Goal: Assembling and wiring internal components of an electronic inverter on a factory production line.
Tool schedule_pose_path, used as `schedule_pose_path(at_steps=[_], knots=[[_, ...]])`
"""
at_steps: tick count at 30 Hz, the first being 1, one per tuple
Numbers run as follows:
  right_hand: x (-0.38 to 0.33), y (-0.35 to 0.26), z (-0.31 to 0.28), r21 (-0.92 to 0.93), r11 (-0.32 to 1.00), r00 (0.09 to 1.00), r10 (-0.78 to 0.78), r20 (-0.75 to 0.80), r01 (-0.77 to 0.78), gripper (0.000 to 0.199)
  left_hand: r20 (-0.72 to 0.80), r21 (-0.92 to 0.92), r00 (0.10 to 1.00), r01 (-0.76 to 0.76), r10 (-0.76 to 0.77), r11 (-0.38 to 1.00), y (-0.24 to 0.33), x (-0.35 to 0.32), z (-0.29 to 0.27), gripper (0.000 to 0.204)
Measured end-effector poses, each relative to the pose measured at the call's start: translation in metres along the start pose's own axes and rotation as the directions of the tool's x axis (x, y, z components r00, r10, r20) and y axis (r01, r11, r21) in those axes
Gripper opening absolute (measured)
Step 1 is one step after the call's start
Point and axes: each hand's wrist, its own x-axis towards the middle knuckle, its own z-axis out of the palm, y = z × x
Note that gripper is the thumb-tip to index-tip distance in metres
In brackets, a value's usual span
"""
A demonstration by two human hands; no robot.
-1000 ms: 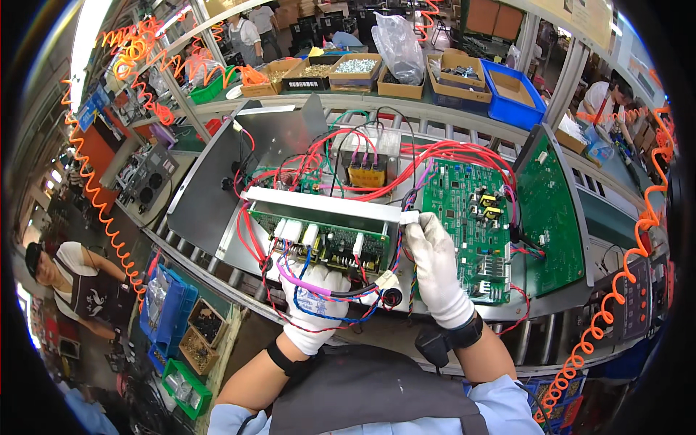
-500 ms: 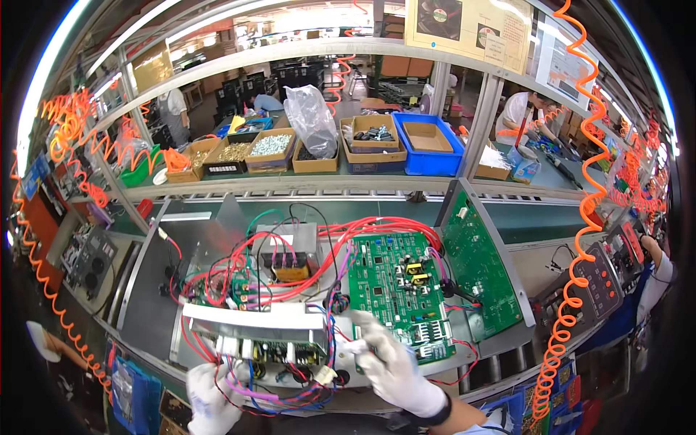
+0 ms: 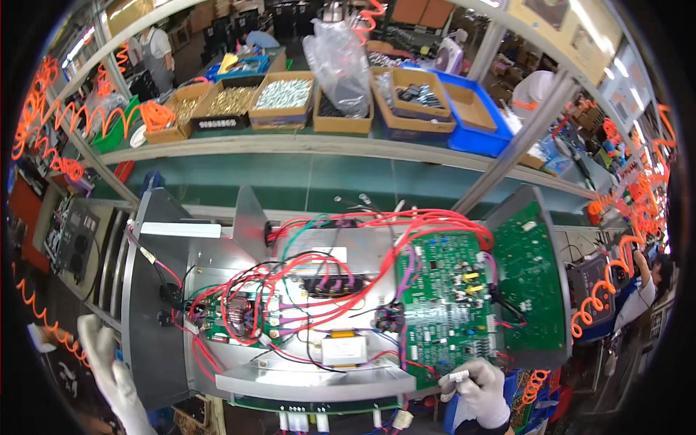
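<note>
In front of me stands an open metal chassis (image 3: 168,262) with wired electronics inside. My left hand (image 3: 116,377), in a white glove, is beside the chassis's dark left side panel (image 3: 148,312), fingers stretched out and holding nothing. My gloved right hand (image 3: 480,391) is closed at the lower edge of the green circuit board (image 3: 442,319), its fingertips pinching what looks like a small white connector (image 3: 458,376). Red wires (image 3: 428,217) loop across the chassis. Along its front lies a long metal heat sink (image 3: 312,383), with white connectors (image 3: 297,420) hanging below. A second green board (image 3: 533,283) covers the right side panel.
Beyond the chassis runs a green conveyor surface (image 3: 348,181). A shelf behind it holds cardboard boxes of screws (image 3: 283,94), a plastic bag (image 3: 337,65) and a blue bin (image 3: 478,141). Orange coiled hoses (image 3: 605,290) hang at both sides. Other people (image 3: 156,54) work farther off.
My left hand has left the front wires for the left panel and opened. The right hand has moved rightward along the board's lower edge. The chassis appears tilted, its heat sink lower; the view has shifted.
</note>
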Motion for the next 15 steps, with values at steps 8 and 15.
schedule_pose_path(at_steps=[8, 15], knots=[[0.009, 0.033, 0.022, -0.390, 0.750, 0.780, -0.615, -0.116, 0.534, 0.009, 0.258, 0.289, 0.953, 0.082, -0.160, 0.954, -0.037, 0.000, -0.055, 0.062], [0.015, 0.049, 0.022, -0.658, 0.646, 0.885, -0.461, 0.067, 0.387, 0.020, 0.243, 0.071, 0.954, 0.163, -0.176, 0.984, -0.017, 0.000, -0.026, 0.075]])
